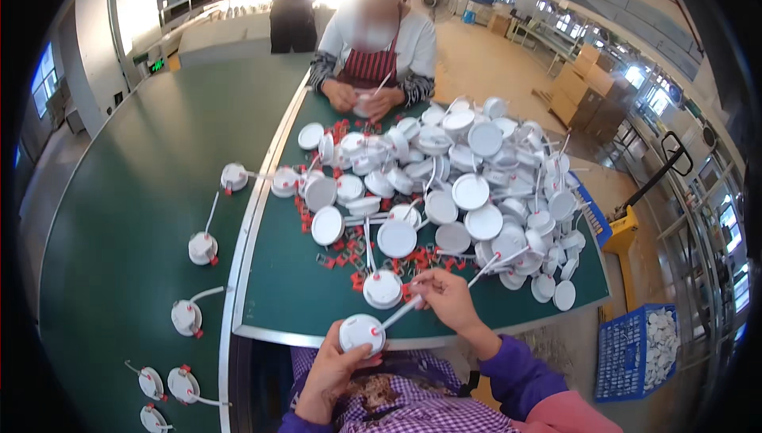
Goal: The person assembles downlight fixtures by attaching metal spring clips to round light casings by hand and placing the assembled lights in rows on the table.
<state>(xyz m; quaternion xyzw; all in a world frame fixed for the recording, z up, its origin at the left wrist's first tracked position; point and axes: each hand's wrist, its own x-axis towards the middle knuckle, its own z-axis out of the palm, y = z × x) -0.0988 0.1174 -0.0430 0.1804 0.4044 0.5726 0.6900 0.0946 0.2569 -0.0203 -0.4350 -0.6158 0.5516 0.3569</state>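
Note:
My left hand (333, 365) is closed around a round white downlight (361, 336) above the table's near edge, its back turned up. From a red spot on that back, a white cable (399, 313) slants up to the right. At its far end my right hand (446, 298) is closed, thumb and fingers pinching around the cable tip. Whether a small red clip is also between those fingers, I cannot tell. Just beyond, another white downlight (382, 288) lies on the table with its cable pointing away. Loose red spring clips (425, 261) are scattered near my right hand.
A big heap of white downlights (484, 139) covers the green table (294, 298). Across it, a co-worker's hands (365, 100) hold a white piece. Left of a metal edge, a green surface (135, 195) carries several downlights with clips. A blue crate (623, 354) of white parts stands right.

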